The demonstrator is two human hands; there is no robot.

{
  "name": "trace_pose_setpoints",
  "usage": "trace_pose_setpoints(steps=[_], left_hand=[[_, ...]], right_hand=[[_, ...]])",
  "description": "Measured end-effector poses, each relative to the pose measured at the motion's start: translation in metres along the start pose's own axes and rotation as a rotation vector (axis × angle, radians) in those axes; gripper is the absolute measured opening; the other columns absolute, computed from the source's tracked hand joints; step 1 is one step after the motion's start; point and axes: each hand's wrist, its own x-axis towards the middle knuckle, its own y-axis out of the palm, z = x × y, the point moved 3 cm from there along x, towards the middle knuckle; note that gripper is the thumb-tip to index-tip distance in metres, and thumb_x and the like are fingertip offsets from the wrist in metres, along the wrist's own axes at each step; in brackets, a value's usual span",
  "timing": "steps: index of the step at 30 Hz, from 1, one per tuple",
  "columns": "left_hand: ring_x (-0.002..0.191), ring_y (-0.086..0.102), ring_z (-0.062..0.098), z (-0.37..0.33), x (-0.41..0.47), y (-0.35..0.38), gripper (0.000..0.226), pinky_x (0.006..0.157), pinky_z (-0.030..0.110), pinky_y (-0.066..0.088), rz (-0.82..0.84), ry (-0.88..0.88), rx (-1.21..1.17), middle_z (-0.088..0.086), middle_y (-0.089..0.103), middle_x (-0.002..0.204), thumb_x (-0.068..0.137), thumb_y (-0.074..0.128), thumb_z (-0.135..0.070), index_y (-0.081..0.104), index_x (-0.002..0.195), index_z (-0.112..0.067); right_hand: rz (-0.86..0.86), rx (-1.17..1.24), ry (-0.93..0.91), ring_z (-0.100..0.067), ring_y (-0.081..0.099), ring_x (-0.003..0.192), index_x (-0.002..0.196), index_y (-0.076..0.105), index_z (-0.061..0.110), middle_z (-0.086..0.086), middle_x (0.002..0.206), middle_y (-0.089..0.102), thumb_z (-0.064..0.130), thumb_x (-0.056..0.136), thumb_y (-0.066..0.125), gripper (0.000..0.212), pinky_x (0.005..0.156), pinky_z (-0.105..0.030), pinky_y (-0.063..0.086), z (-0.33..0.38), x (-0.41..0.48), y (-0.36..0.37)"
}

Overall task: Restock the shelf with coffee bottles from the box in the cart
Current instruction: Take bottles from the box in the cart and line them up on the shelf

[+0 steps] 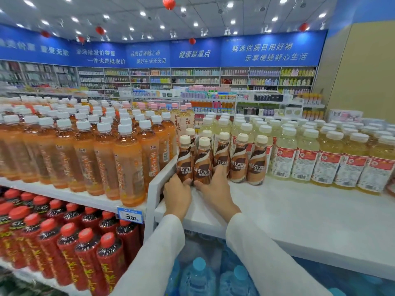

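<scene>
The person stands square to the white shelf, both white-sleeved arms reaching in to its left end, where the coffee bottles stand upright in a short front row with a couple more tucked behind. The left grip is closed round the foot of the end bottle, just beside the shelf's upright frame. The right grip holds the second bottle low down, thumb in front and fingers wrapped up its right side. From where I stand the left fingertips are hidden behind the bottle, so I take it for a hold rather than a mere push. Holding both low makes sense: the bottles are slim and tall, and steering them from the foot should keep them from tipping into their neighbours while they are squared into the corner, labels facing out. They sit between the orange tea bottles in the next bay and the pale yellow drinks to the right. A broad bare strip of shelf lies in front, so I judge there is room for more coffee rows. Neither the box nor the cart is in sight, and the restocking looks early, with a reach to the cart for more likely next.
</scene>
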Motion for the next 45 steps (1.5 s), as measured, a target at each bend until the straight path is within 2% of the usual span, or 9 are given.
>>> trace_pose_setpoints(steps=[4, 7, 10, 13, 18, 22, 39, 45], left_hand=[[0.117, 0.063, 0.029, -0.002, 0.006, -0.002, 0.030, 0.100, 0.040, 0.046, -0.011, 0.025, 0.060, 0.009, 0.070, 0.122, 0.097, 0.064, -0.027, 0.066, 0.123, -0.011], [0.109, 0.066, 0.030, -0.001, 0.010, -0.002, 0.027, 0.088, 0.035, 0.047, -0.012, 0.036, 0.130, 0.009, 0.072, 0.114, 0.098, 0.063, -0.030, 0.069, 0.116, -0.011], [0.107, 0.067, 0.029, -0.002, 0.013, 0.000, 0.026, 0.087, 0.036, 0.049, -0.013, 0.042, 0.204, 0.010, 0.073, 0.111, 0.099, 0.060, -0.033, 0.069, 0.111, -0.011], [0.108, 0.066, 0.031, -0.005, 0.015, 0.001, 0.026, 0.085, 0.036, 0.048, 0.009, 0.032, 0.273, 0.010, 0.072, 0.110, 0.101, 0.057, -0.033, 0.067, 0.109, -0.010], [0.112, 0.064, 0.031, -0.005, 0.018, 0.003, 0.031, 0.089, 0.038, 0.048, 0.001, 0.042, 0.339, 0.010, 0.071, 0.115, 0.103, 0.053, -0.038, 0.066, 0.112, -0.011], [0.111, 0.065, 0.029, -0.005, 0.019, 0.003, 0.031, 0.088, 0.037, 0.048, 0.001, 0.045, 0.362, 0.009, 0.071, 0.114, 0.103, 0.053, -0.039, 0.066, 0.112, -0.012], [0.109, 0.066, 0.029, -0.003, 0.020, 0.005, 0.032, 0.092, 0.039, 0.050, 0.001, 0.033, 0.341, 0.008, 0.071, 0.113, 0.102, 0.054, -0.043, 0.065, 0.111, -0.014], [0.113, 0.065, 0.030, -0.005, 0.017, 0.004, 0.037, 0.095, 0.040, 0.050, 0.009, 0.030, 0.338, 0.009, 0.070, 0.118, 0.100, 0.055, -0.044, 0.062, 0.118, -0.013]], right_hand=[[-0.021, -0.013, 0.004, -0.022, 0.053, 0.113, 0.115, 0.037, 0.018, -0.003, 0.121, 0.049, 0.022, 0.083, 0.079, 0.053, 0.089, -0.030, 0.045, -0.002, 0.006, 0.008], [-0.041, -0.016, 0.016, -0.022, 0.054, 0.114, 0.116, 0.038, 0.019, -0.003, 0.122, 0.051, 0.024, 0.082, 0.081, 0.055, 0.094, -0.035, 0.049, -0.004, 0.009, 0.013], [-0.058, -0.013, 0.017, -0.023, 0.055, 0.114, 0.116, 0.037, 0.022, -0.003, 0.122, 0.051, 0.027, 0.081, 0.081, 0.057, 0.097, -0.041, 0.052, -0.006, 0.011, 0.017], [-0.068, -0.032, 0.014, -0.022, 0.054, 0.113, 0.114, 0.037, 0.022, -0.002, 0.120, 0.048, 0.027, 0.081, 0.081, 0.055, 0.097, -0.040, 0.051, -0.007, 0.012, 0.018], [-0.073, -0.037, 0.009, -0.020, 0.052, 0.115, 0.114, 0.037, 0.022, -0.002, 0.122, 0.046, 0.026, 0.083, 0.080, 0.054, 0.099, -0.038, 0.049, -0.008, 0.015, 0.020], [-0.073, -0.033, 0.012, -0.022, 0.051, 0.117, 0.116, 0.035, 0.022, -0.003, 0.124, 0.046, 0.026, 0.083, 0.080, 0.055, 0.101, -0.042, 0.049, -0.009, 0.018, 0.021], [-0.104, -0.044, 0.030, -0.026, 0.048, 0.123, 0.120, 0.036, 0.020, -0.005, 0.128, 0.045, 0.027, 0.083, 0.081, 0.059, 0.105, -0.044, 0.046, -0.010, 0.020, 0.023], [-0.100, -0.032, 0.043, -0.026, 0.047, 0.124, 0.123, 0.037, 0.020, -0.005, 0.131, 0.045, 0.031, 0.082, 0.081, 0.061, 0.106, -0.043, 0.046, -0.009, 0.018, 0.022]])
